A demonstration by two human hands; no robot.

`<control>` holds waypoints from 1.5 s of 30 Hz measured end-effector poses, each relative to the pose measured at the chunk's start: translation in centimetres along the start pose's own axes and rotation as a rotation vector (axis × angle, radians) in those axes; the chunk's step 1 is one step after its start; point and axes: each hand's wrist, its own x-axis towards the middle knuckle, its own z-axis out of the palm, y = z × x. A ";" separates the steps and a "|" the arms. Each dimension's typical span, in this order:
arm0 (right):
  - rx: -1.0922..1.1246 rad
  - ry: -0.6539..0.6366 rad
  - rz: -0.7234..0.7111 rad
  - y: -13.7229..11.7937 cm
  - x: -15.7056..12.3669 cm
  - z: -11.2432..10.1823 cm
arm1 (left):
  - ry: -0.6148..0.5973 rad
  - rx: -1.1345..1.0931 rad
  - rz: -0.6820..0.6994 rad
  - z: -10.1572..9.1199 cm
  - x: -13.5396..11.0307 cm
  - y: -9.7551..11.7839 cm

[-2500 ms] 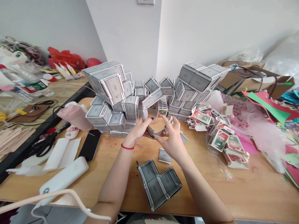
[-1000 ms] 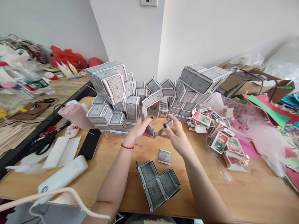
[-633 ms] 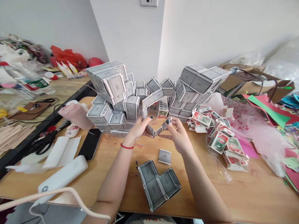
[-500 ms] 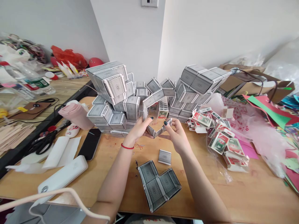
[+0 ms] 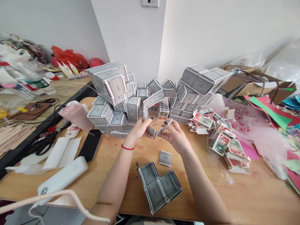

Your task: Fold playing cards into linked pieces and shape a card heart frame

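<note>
Both hands hold an open frame of folded playing cards [image 5: 152, 99] above the table. My left hand [image 5: 140, 127] grips its lower left side, thumb on the inside edge. My right hand [image 5: 175, 134] has thumb and fingers closed on the lower right side. Below them a square folded-card piece [image 5: 165, 158] lies flat. Nearer to me sits an L-shaped open card box [image 5: 156, 186]. Behind the frame stand stacked card blocks on the left [image 5: 112, 82] and more card blocks on the right [image 5: 199, 82].
Torn card packets [image 5: 220, 142] and a pink plastic bag [image 5: 260, 125] lie to the right. At left are a black phone [image 5: 90, 144], a white power bank [image 5: 63, 178], scissors [image 5: 43, 142] and a pink rolled cloth [image 5: 76, 115]. A pale cable [image 5: 70, 195] crosses the front left.
My right hand has shifted slightly, its thumb and fingers moving a little along the frame's right side. The frame and my left hand stay nearly still.
</note>
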 end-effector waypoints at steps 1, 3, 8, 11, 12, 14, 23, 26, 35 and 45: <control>0.017 -0.017 0.032 -0.1 0.0 0.0 | -0.003 0.005 -0.001 0.0 0.0 0.0; 0.041 -0.035 0.079 -0.1 0.0 0.0 | 0.001 0.012 0.003 0.0 0.0 0.1; 0.087 -0.005 0.066 0.2 0.3 0.1 | 0.079 0.025 0.030 -0.2 0.0 0.0; 0.125 0.021 0.037 0.5 0.4 0.2 | 0.089 0.026 0.033 -0.2 0.1 0.0; 0.139 0.027 0.029 0.6 0.5 0.2 | 0.086 0.027 0.033 -0.2 0.1 0.0; 0.170 0.029 0.024 0.8 0.6 0.2 | 0.076 0.028 0.038 -0.2 0.1 0.0; 0.206 -0.030 0.107 1.1 0.8 0.0 | 0.133 0.025 0.059 -0.5 0.1 0.1; 0.202 -0.055 0.157 1.1 0.8 -0.2 | 0.137 0.019 0.077 -0.4 0.2 0.0; 0.267 0.050 0.176 1.2 0.8 0.2 | 0.096 -0.013 0.083 -0.3 0.3 -0.1; 0.318 -0.061 0.294 0.7 0.6 -0.3 | 0.156 0.008 0.134 -0.3 0.2 0.0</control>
